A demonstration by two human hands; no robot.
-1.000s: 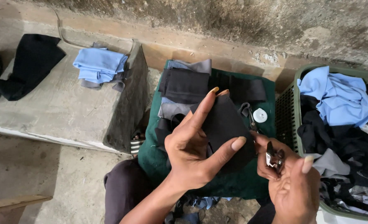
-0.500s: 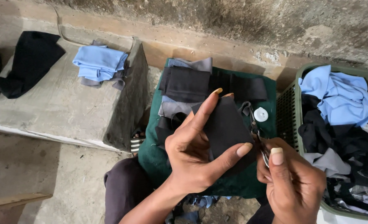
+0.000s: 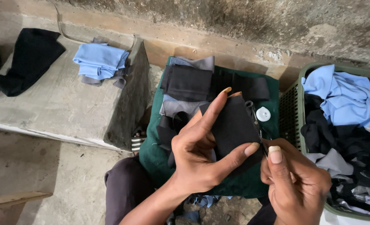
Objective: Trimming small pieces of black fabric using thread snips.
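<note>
- Your left hand [image 3: 201, 154] holds a black cloth piece [image 3: 230, 129], matt and smooth-woven.
- Your right hand [image 3: 295, 183] pinches small scissors [image 3: 258, 125] of dark metal with a slight gleam.
- The green cloth [image 3: 151, 154] beneath looks soft, felt-like and matt.
- The white cap [image 3: 263, 113] is smooth plastic.
- The green basket [image 3: 289, 112] is perforated plastic, full of creased fabric.
- The ledge [image 3: 47, 108] is rough, bare concrete.
- The wall [image 3: 276, 25] is pitted and stained.

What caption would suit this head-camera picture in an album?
Left hand holds a black cloth piece while the right hand meets its edge, beside a green basket.
</note>
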